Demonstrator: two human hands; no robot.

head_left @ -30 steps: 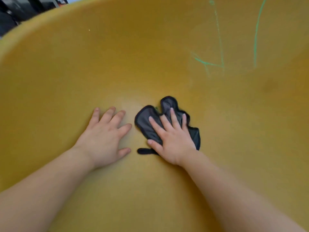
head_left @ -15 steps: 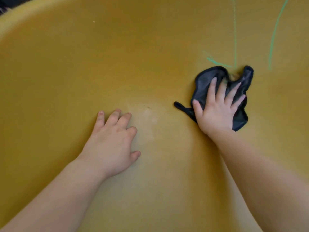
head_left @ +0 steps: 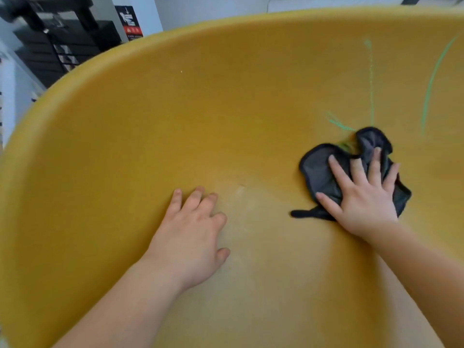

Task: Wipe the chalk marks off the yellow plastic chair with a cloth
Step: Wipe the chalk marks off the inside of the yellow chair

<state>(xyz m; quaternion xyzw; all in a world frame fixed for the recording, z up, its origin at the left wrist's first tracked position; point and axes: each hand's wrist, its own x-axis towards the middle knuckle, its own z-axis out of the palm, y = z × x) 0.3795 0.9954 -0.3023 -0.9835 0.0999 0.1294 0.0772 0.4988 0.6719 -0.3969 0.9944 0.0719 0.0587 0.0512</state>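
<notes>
right hand (head_left: pixel 364 197) flat on the cloth (head_left: pixel 316 170), left hand (head_left: pixel 190 234) flat on the chair (head_left: pixel 150 121)

the dark cloth lies crumpled on the right side of the yellow seat, pressed down by the right hand's spread, straight fingers, with nothing curled round it. a thin tail of cloth sticks out left, under the thumb. the cloth's top edge touches the low end of the green chalk marks (head_left: pixel 371 84): a straight line rises from it, a short slanted stroke (head_left: pixel 339 123) lies just to its upper left, and a long curved line (head_left: pixel 433 81) stands apart on the right. the left hand rests palm down, holding nothing, well apart from the cloth. dark shelves (head_left: pixel 50 41) show beyond the rim.
</notes>
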